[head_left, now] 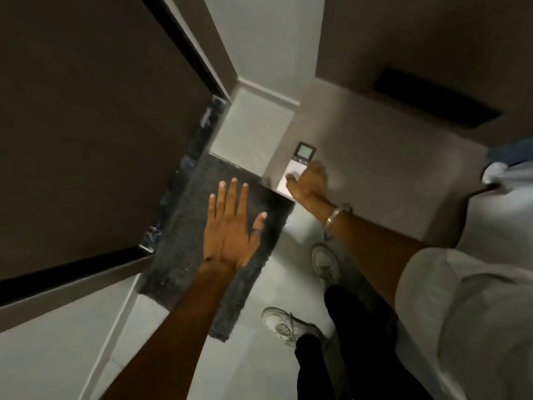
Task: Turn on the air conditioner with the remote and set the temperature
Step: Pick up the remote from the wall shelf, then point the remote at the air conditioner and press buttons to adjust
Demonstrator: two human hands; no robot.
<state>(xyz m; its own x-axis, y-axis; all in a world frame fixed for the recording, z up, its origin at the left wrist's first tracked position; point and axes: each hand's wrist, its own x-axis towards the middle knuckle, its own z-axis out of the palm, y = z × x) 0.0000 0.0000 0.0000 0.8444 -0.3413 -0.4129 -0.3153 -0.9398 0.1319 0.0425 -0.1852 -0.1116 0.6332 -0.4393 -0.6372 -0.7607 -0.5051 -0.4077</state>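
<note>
The remote (297, 168) lies flat on a grey surface (375, 157), at about one o'clock from the middle of the view; whether that surface is a worktop or a bed is hard to tell. Its small screen (305, 151) faces up at the far end, the pale button panel below it. The right hand (310, 183) covers the near end of the remote, fingers curled down onto the panel; how firm its grip is cannot be told, since the hand is blurred and hides the lower edge. A metal bangle (336, 217) circles that wrist. The left hand (230, 226) hovers at center, fingers spread wide, holding nothing, over a dark rug (184, 241) on the floor. At five o'clock two pale shoes (288, 326) show below black trousers. A white sleeve (461, 313) is cut off at the right edge.
</note>
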